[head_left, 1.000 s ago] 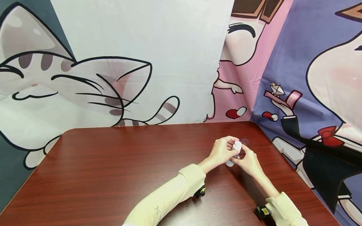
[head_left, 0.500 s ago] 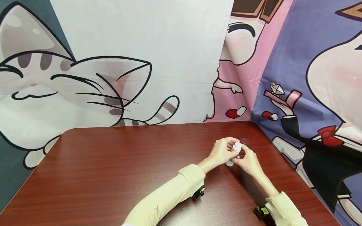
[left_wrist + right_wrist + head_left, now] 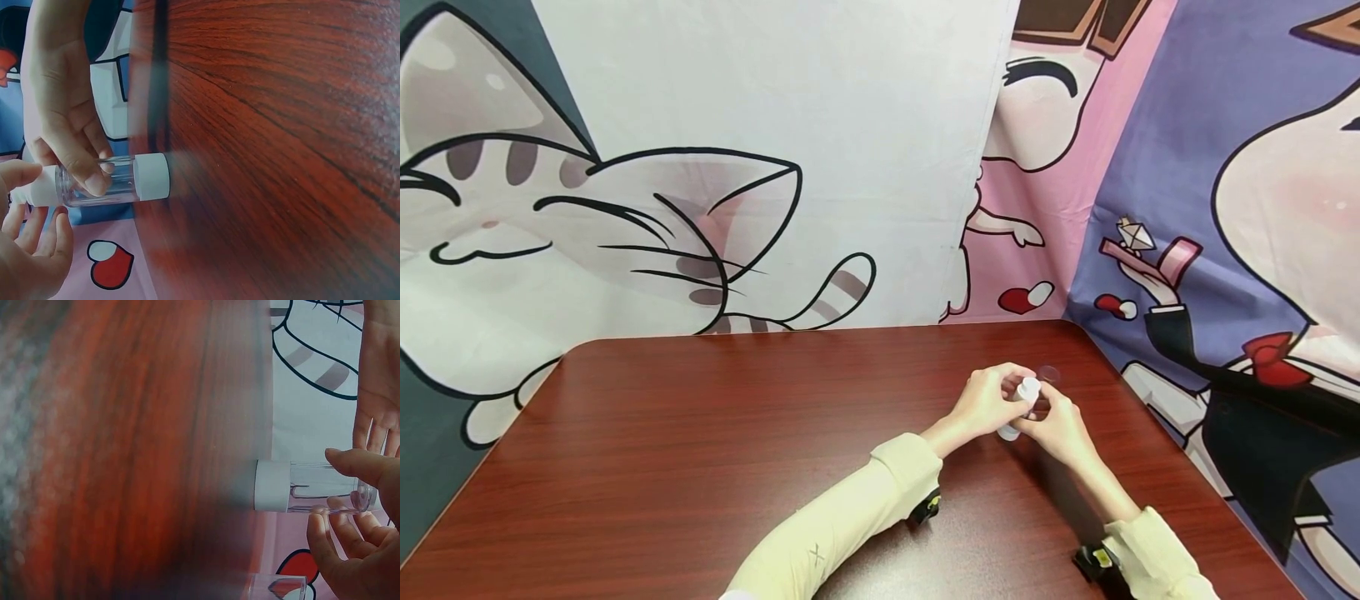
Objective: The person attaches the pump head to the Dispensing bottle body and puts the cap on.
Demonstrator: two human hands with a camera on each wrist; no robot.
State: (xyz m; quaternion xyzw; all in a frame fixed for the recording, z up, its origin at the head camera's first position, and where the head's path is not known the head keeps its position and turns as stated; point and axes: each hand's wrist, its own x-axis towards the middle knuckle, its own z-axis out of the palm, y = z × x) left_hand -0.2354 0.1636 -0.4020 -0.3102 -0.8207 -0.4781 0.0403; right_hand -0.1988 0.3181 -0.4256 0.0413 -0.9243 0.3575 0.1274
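A clear cylindrical bottle (image 3: 125,181) with a white base and white top stands upright, its base close on the table, near the far right of the head view. My left hand (image 3: 988,400) pinches the white top (image 3: 42,186) between thumb and fingers. Lower down, my right hand (image 3: 1060,429) grips the clear body; its thumb and fingertips show on either side in the right wrist view. The white base (image 3: 272,486) is uncovered below the fingers. In the head view, the hands hide most of the body. Just beyond the right hand lies a small clear cap (image 3: 1048,374).
The brown wooden table (image 3: 715,450) reaches back to a printed cloth backdrop (image 3: 850,125) with cartoon figures. Its right edge (image 3: 1180,467) runs past the right forearm. Black wrist cameras (image 3: 925,506) hang at both cuffs.
Both hands keep their hold on the bottle, which stays in nearly the same spot. The left forearm has shifted very slightly to the left.
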